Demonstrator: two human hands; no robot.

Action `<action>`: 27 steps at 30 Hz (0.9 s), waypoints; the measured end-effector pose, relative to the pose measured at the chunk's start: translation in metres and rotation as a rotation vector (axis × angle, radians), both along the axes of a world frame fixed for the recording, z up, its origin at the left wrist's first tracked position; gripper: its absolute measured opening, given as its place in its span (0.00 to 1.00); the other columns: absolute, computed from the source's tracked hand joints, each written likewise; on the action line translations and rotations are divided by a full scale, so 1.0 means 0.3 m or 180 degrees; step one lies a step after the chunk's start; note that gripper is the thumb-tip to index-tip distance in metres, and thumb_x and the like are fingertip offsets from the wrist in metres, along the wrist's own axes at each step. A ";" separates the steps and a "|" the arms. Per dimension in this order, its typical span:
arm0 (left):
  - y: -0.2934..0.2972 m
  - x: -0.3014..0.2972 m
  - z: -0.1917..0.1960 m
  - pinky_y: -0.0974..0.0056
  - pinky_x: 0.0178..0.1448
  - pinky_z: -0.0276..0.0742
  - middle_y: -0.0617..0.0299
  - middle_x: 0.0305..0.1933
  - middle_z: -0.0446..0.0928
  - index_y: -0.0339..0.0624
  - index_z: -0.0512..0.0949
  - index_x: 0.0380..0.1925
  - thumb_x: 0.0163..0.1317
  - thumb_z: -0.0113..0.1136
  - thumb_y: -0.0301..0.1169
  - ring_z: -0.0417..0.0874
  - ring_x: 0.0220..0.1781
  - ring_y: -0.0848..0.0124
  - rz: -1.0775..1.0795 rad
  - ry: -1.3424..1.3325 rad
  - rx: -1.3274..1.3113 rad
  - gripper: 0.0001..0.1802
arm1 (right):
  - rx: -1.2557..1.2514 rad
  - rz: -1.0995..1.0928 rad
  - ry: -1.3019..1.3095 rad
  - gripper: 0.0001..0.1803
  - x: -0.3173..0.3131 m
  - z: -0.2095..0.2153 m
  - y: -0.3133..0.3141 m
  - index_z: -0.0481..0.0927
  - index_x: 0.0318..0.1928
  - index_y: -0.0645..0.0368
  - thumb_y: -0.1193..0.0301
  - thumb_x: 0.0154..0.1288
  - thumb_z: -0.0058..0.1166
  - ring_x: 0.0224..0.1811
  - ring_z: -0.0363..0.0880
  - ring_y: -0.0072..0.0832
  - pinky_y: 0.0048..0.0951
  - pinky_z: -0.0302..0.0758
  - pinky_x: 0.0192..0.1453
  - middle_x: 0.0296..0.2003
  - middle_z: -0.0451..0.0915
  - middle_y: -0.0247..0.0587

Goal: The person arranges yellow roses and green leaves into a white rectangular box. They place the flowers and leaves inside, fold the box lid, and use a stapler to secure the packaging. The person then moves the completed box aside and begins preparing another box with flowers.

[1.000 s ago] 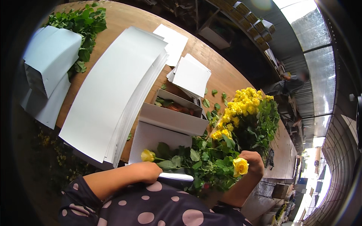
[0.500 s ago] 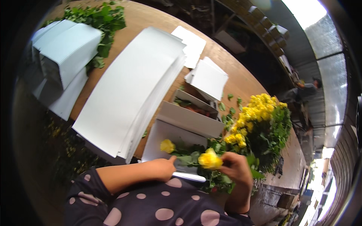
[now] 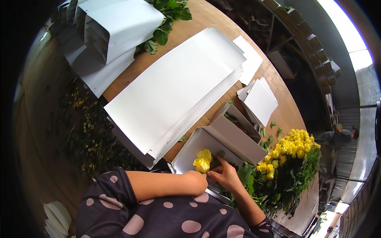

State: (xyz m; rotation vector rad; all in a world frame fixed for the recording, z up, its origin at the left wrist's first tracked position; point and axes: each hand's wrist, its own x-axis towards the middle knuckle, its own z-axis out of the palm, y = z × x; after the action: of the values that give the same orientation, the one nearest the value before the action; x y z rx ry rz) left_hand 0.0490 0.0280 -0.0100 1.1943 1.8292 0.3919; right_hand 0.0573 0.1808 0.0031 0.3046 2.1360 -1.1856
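Observation:
Two yellow roses [image 3: 203, 160] lie with their blooms together, one above the other, over a corrugated white sheet [image 3: 194, 148] on the near side of the table. My right hand [image 3: 227, 175] is just right of the blooms, its fingers bent and closing about a rose stem and leaf. From the left, my left hand [image 3: 197, 183] reaches up against the lower bloom, bent at the wrist; its fingers are hidden behind its own back. To the right lies a large bunch of yellow roses [image 3: 291, 146] with long leafy green stems.
A tall stack of white cardboard sheets [image 3: 178, 87] covers the middle of the table, with smaller white cards [image 3: 260, 101] beyond. A cardboard divider [image 3: 236, 137] stands behind the roses. Folded white sleeves [image 3: 123, 23] and leaves [image 3: 170, 16] sit far left. Flower debris [image 3: 95, 135] covers the floor.
The right hand has moved left with its rose, bringing that bloom up against the other one. My left hand has turned inward at the wrist. The whole view has shifted.

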 end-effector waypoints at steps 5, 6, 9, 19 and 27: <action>-0.009 0.057 0.102 0.64 0.30 0.73 0.48 0.38 0.70 0.32 0.75 0.33 0.43 0.55 0.30 0.77 0.30 0.64 0.0205 0.1259 -0.0067 0.16 | 0.0812 0.0444 0.0640 0.29 0.067 -0.082 -0.028 0.64 0.50 0.64 0.71 0.46 0.58 0.30 0.79 0.38 0.31 0.74 0.34 0.28 0.79 0.50; -0.012 0.081 0.097 0.65 0.29 0.72 0.50 0.37 0.70 0.32 0.75 0.32 0.43 0.56 0.31 0.76 0.29 0.65 0.0396 0.1774 0.0025 0.16 | 0.0832 0.0518 0.0666 0.29 0.079 -0.089 -0.038 0.63 0.50 0.64 0.70 0.46 0.57 0.31 0.78 0.42 0.34 0.74 0.34 0.27 0.78 0.51; -0.011 0.115 0.075 0.67 0.29 0.69 0.50 0.40 0.66 0.32 0.75 0.34 0.43 0.57 0.33 0.72 0.33 0.64 0.0532 0.2269 -0.0005 0.18 | 0.0737 0.0891 0.0991 0.26 0.092 -0.093 -0.040 0.63 0.47 0.62 0.69 0.47 0.56 0.27 0.76 0.49 0.41 0.72 0.30 0.23 0.76 0.55; -0.007 0.057 0.095 0.58 0.53 0.61 0.50 0.45 0.64 0.33 0.75 0.40 0.50 0.49 0.33 0.64 0.51 0.57 0.0046 0.2728 0.0073 0.19 | 0.1125 0.1858 0.1352 0.08 0.084 -0.110 -0.033 0.74 0.29 0.58 0.68 0.49 0.48 0.24 0.76 0.44 0.40 0.73 0.27 0.22 0.77 0.47; -0.007 0.033 0.054 0.61 0.54 0.64 0.45 0.43 0.66 0.28 0.77 0.27 0.43 0.49 0.28 0.65 0.49 0.54 0.0402 0.1871 0.0403 0.14 | 0.0492 0.0766 0.1866 0.12 0.010 0.098 0.113 0.74 0.39 0.61 0.70 0.53 0.50 0.22 0.76 0.34 0.31 0.72 0.25 0.23 0.77 0.45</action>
State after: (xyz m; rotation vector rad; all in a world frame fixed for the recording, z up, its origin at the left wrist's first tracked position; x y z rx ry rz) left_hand 0.0588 0.0260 0.0063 1.3830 2.4210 0.2411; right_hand 0.0602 0.2146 0.0326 -0.2670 2.6783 -1.0552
